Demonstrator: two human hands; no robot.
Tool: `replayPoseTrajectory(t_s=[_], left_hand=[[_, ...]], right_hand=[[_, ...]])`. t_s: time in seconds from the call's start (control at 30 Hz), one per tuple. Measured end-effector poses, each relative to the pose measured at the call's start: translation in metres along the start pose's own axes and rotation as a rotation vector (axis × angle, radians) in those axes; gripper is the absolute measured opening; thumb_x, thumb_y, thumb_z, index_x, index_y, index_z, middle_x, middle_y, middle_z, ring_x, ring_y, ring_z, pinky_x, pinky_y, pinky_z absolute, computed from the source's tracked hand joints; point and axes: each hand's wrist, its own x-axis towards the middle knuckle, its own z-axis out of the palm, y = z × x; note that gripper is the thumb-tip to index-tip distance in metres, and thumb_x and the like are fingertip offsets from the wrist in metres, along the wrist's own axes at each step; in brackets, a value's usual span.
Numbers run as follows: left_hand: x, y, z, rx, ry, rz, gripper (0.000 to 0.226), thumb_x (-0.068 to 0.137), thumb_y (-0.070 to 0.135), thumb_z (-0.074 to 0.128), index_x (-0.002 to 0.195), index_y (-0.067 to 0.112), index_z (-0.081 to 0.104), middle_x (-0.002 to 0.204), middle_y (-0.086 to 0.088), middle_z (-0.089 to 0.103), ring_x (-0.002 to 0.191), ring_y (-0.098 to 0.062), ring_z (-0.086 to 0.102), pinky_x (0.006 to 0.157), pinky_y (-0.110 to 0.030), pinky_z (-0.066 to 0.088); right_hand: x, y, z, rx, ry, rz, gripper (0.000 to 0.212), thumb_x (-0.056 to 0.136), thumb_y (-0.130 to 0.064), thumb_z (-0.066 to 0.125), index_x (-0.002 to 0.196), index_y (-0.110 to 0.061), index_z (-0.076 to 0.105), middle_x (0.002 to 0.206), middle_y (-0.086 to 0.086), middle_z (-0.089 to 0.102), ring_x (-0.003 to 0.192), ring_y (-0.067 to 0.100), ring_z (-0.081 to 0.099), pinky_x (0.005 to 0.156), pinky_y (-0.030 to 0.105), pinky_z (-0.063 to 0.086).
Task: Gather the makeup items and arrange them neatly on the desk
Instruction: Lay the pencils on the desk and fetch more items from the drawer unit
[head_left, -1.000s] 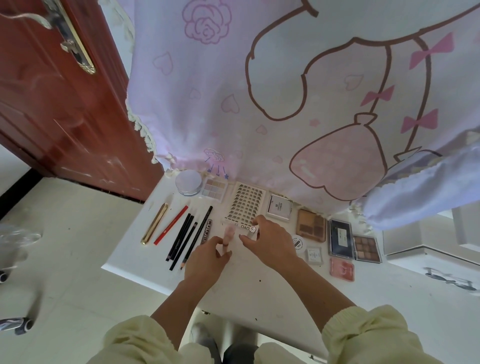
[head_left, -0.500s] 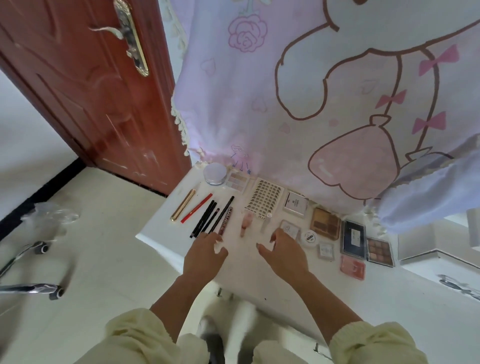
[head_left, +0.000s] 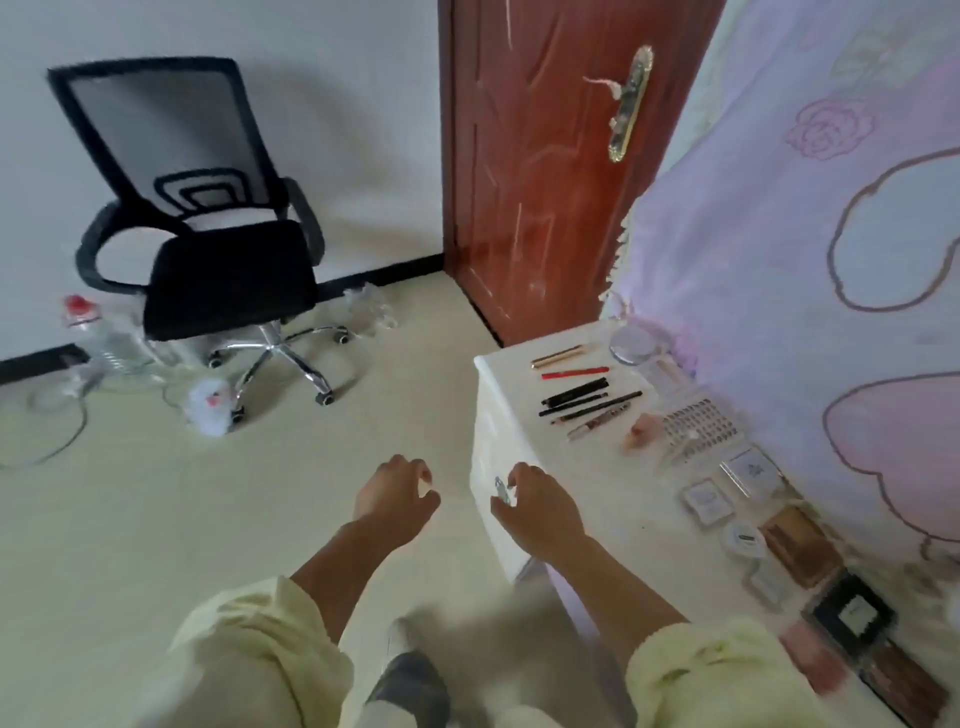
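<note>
The makeup items lie in rows on the white desk (head_left: 623, 499) at the right. At the far end are a gold tube (head_left: 558, 356), a red pencil (head_left: 574, 372), several black pencils (head_left: 576, 392) and a round compact (head_left: 632, 347). Nearer come a pink item (head_left: 644, 431), a lash tray (head_left: 698, 423), square compacts (head_left: 707, 503), a white jar (head_left: 745, 540) and a brown palette (head_left: 802, 545). My left hand (head_left: 397, 493) hangs over the floor, fingers loosely curled, holding nothing. My right hand (head_left: 535, 504) hovers at the desk's near corner, also loosely curled; a small silvery thing shows by its fingertips.
A black mesh office chair (head_left: 228, 270) stands on the floor at the left, with plastic bottles (head_left: 109, 338) and a cable beside it. A red-brown door (head_left: 545, 156) is behind the desk. A pink printed cloth (head_left: 831, 260) hangs along the desk's far side.
My view has swung left toward the chair and floor. Both hands have lifted off the desk and drawn back past its edge; the items stay in their rows.
</note>
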Motion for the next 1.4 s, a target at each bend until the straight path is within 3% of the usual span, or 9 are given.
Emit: replayPoseTrajectory(t_s=[0.17, 0.4, 0.57, 0.8, 1.07, 1.4], left_hand=[[-0.046, -0.069, -0.039, -0.059, 0.117, -0.204, 0.026, 0.089, 0.032, 0.057, 0.113, 0.024, 0.063, 0.123, 0.000, 0.056, 0.117, -0.018, 0.052, 0.089, -0.029, 0.045], [-0.131, -0.195, -0.091, -0.166, 0.339, -0.540, 0.026, 0.090, 0.031, 0.057, 0.114, 0.023, 0.063, 0.121, -0.001, 0.057, 0.114, -0.018, 0.054, 0.087, -0.028, 0.045], [-0.190, -0.289, -0.125, -0.192, 0.440, -0.732, 0.027, 0.090, 0.033, 0.056, 0.114, 0.024, 0.063, 0.122, 0.000, 0.056, 0.113, -0.018, 0.055, 0.085, -0.028, 0.046], [-0.271, -0.452, -0.196, -0.187, 0.498, -0.867, 0.029, 0.091, 0.033, 0.056, 0.117, 0.022, 0.061, 0.126, -0.003, 0.055, 0.116, -0.022, 0.053, 0.089, -0.029, 0.044], [-0.358, -0.614, -0.271, -0.179, 0.582, -1.031, 0.029, 0.091, 0.029, 0.054, 0.116, 0.016, 0.060, 0.120, -0.006, 0.055, 0.106, -0.025, 0.056, 0.083, -0.031, 0.046], [-0.398, -0.828, -0.350, -0.148, 0.685, -1.198, 0.033, 0.091, 0.031, 0.053, 0.121, 0.018, 0.057, 0.120, -0.005, 0.054, 0.110, -0.024, 0.053, 0.074, -0.028, 0.040]], right_hand=[[0.005, -0.078, 0.024, -0.133, -0.133, -0.264, 0.034, 0.095, -0.035, 0.050, 0.116, -0.009, 0.050, 0.119, 0.006, 0.054, 0.112, 0.026, 0.052, 0.089, 0.035, 0.043], [-0.001, -0.238, 0.087, -0.368, -0.292, -0.663, 0.038, 0.095, -0.039, 0.049, 0.122, -0.013, 0.047, 0.130, 0.004, 0.049, 0.124, 0.025, 0.043, 0.100, 0.041, 0.037], [-0.023, -0.354, 0.139, -0.486, -0.349, -0.864, 0.041, 0.093, -0.039, 0.048, 0.124, -0.013, 0.046, 0.131, 0.005, 0.047, 0.124, 0.026, 0.042, 0.099, 0.042, 0.038], [-0.077, -0.547, 0.234, -0.518, -0.393, -1.025, 0.039, 0.094, -0.036, 0.047, 0.125, -0.013, 0.045, 0.133, 0.006, 0.045, 0.124, 0.027, 0.041, 0.100, 0.043, 0.037], [-0.133, -0.727, 0.328, -0.619, -0.389, -1.195, 0.039, 0.096, -0.034, 0.044, 0.129, -0.014, 0.044, 0.135, 0.005, 0.044, 0.127, 0.024, 0.039, 0.100, 0.042, 0.033], [-0.156, -0.959, 0.463, -0.692, -0.380, -1.408, 0.039, 0.095, -0.034, 0.043, 0.127, -0.013, 0.044, 0.133, 0.007, 0.044, 0.127, 0.025, 0.037, 0.098, 0.043, 0.033]])
